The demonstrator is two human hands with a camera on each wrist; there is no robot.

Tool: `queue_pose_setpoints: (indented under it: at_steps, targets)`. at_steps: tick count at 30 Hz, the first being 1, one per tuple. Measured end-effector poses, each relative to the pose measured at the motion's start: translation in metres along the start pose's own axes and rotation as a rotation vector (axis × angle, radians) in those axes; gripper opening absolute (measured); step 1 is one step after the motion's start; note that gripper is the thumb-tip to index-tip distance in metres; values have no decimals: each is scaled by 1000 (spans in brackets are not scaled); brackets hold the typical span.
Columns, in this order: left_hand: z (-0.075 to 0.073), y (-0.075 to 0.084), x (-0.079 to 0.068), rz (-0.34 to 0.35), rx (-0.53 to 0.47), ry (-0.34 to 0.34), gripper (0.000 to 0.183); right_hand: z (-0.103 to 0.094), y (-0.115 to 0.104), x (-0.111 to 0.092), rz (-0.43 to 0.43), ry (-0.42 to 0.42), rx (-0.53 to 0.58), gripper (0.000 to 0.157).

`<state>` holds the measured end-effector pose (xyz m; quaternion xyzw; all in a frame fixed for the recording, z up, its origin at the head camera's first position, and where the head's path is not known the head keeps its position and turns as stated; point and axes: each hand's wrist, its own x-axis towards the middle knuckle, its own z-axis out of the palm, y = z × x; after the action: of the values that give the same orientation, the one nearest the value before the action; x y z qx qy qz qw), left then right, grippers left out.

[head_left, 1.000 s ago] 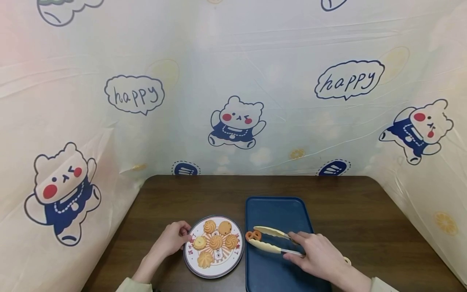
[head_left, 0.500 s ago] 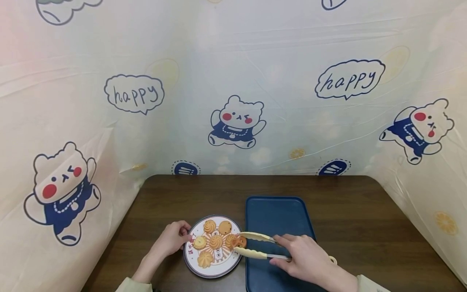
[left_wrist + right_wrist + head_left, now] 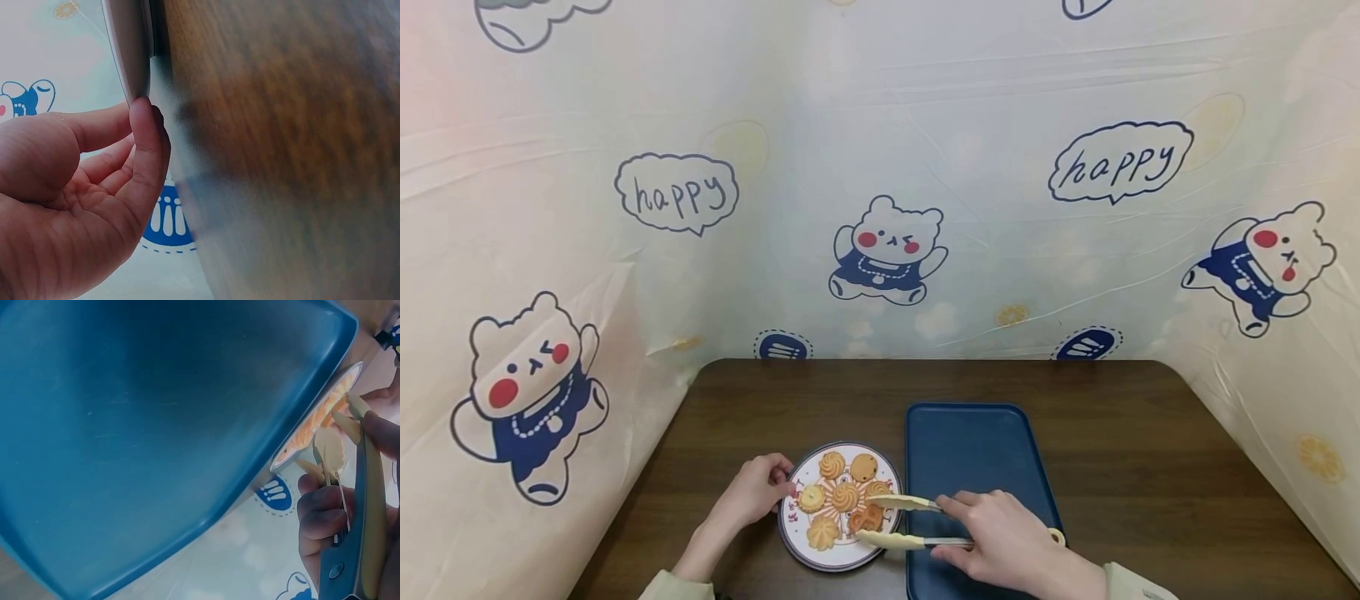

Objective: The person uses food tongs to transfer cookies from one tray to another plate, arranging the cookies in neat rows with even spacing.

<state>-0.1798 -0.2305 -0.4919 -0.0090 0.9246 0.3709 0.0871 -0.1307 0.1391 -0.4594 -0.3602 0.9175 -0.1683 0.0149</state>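
On the left side of the plate (image 3: 805,468), my left hand (image 3: 752,490) pinches the rim between thumb and fingers; the left wrist view has the plate's edge (image 3: 125,50) at the fingertips. My right hand (image 3: 1011,533) grips tongs (image 3: 902,502) with pale yellow tips and metal arms, spread apart over the plate's right part. Between the tips is a brown pretzel (image 3: 867,519), low over the plate at its lower right. Several round cookies (image 3: 845,497) lie on the plate, one partly hidden by the upper tip.
A dark blue rectangular tray (image 3: 966,450) lies right of the plate, partly under my right hand, with no food showing on it. The brown wooden table (image 3: 1112,433) reaches back to a printed curtain (image 3: 1000,250) around it.
My right hand has moved left with the tongs, carrying the pretzel from the tray to the plate's lower right. The tongs' tips stand wider around it. The left hand has stayed at the rim.
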Motion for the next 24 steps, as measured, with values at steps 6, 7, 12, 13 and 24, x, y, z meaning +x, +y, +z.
queue_pose_setpoints:
  at_steps: [6,7,12,13,24]
  targets:
    - [0,0,0,3,2,3,19,2,-4,5,-36,-8,-39,59]
    - [0,0,0,3,2,3,19,2,-4,6,-41,-11,-46,59]
    - [0,-1,1,4,-1,2,20,0,-7,9,-47,-30,-55,57]
    - [0,0,0,5,-2,2,20,0,-7,9,-47,-31,-55,57]
    - [1,-3,1,-6,-13,-1,20,-9,-14,20,-84,-42,-102,53]
